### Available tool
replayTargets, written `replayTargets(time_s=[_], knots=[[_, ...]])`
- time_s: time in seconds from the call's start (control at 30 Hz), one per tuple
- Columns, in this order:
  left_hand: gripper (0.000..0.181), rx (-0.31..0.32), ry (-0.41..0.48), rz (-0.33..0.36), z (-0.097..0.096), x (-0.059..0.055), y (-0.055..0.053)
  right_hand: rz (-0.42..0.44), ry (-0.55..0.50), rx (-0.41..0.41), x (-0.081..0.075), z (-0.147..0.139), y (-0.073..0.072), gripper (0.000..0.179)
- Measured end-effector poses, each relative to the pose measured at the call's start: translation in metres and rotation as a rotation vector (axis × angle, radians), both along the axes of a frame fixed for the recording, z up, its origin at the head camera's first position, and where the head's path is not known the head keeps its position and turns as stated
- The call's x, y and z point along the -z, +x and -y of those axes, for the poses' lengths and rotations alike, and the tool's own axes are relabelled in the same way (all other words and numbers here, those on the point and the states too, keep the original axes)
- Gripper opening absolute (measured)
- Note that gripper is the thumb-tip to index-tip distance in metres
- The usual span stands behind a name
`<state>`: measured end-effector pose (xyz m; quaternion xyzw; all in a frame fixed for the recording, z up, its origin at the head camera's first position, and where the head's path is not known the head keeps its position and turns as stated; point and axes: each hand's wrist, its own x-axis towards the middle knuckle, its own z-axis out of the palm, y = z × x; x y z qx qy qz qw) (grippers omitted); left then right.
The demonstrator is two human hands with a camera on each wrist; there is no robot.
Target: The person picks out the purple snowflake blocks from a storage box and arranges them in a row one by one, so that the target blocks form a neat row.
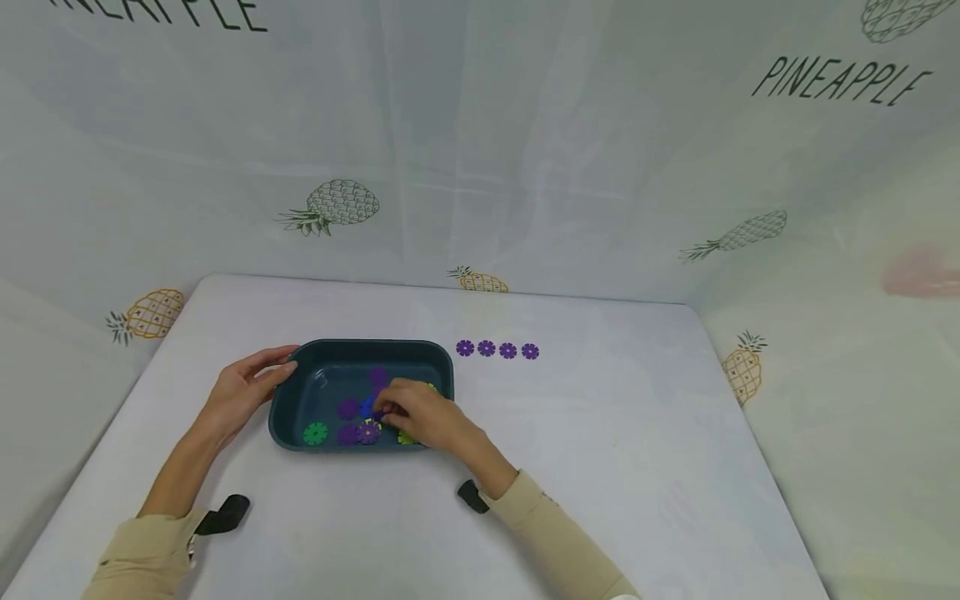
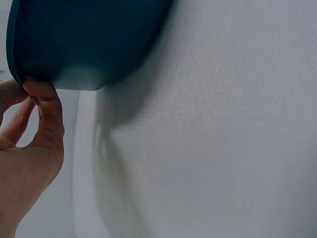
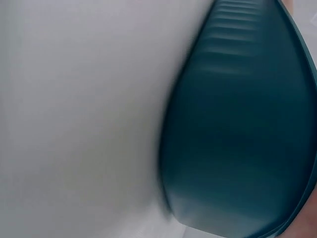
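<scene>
A dark teal tray (image 1: 300,417) stands on the table, with purple (image 1: 348,408), blue (image 1: 367,407), green (image 1: 315,433) and yellow-green notched plastic discs lying in it. My left hand (image 1: 238,393) holds the tray's left end. In the left wrist view, thumb and fingers (image 2: 47,111) pinch its rim. Over the right half of the tray, my right hand (image 1: 424,414) reaches in, its fingertips pinching a dark purple disc (image 1: 378,415). The right wrist view shows mostly the tray's outer wall (image 3: 237,129); the fingertips and discs are hidden there.
Just right of the tray, several purple discs (image 1: 486,348) lie in a row on the white table (image 1: 600,450). A pineapple-print curtain (image 1: 525,167) hangs behind the table's back edge and along its sides. Black wrist straps (image 1: 225,515) show at both sleeves.
</scene>
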<state>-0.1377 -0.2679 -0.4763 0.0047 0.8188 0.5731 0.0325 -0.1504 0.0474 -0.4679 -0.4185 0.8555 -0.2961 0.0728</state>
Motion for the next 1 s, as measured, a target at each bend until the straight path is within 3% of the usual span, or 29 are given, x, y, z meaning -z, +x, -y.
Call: replayTargets(time_s=[0.37, 0.77, 1.0], knots=[[0.054, -0.008, 0.006, 0.006, 0.0, -0.001, -0.001, -0.096, -0.278, 0.063, 0.001, -0.006, 0.002, 0.015], [0.053, 0.009, 0.025, 0.004, 0.0, -0.002, -0.001, -0.062, -0.439, 0.173, -0.003, -0.032, -0.007, 0.013], [0.054, 0.003, 0.021, 0.011, 0.0, 0.0, 0.0, -0.022, -0.472, 0.292, -0.005, -0.046, -0.011, 0.015]])
